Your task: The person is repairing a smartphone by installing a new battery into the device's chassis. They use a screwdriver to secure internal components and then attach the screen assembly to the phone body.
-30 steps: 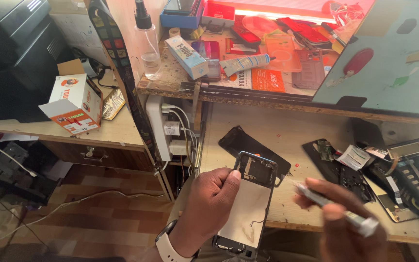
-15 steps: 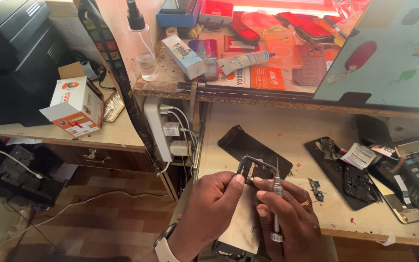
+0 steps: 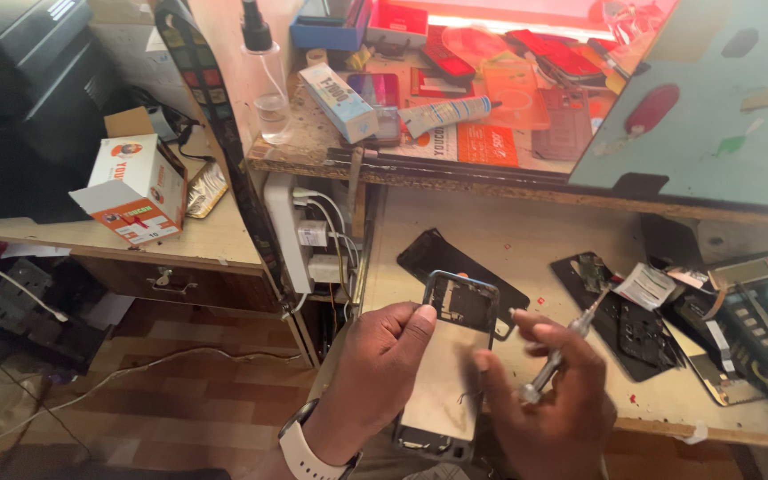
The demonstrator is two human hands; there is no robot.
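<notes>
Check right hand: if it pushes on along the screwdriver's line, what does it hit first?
The right hand holds the screwdriver tip up and to the right. Straight on, it probably meets the dark phone part on the bench first; the tip's height above it is unclear.

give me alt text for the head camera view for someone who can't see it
A person's left hand grips an opened phone frame over a cluttered workbench, while the right hand holds a thin screwdriver beside it. Another dismantled phone lies to the right.
</notes>
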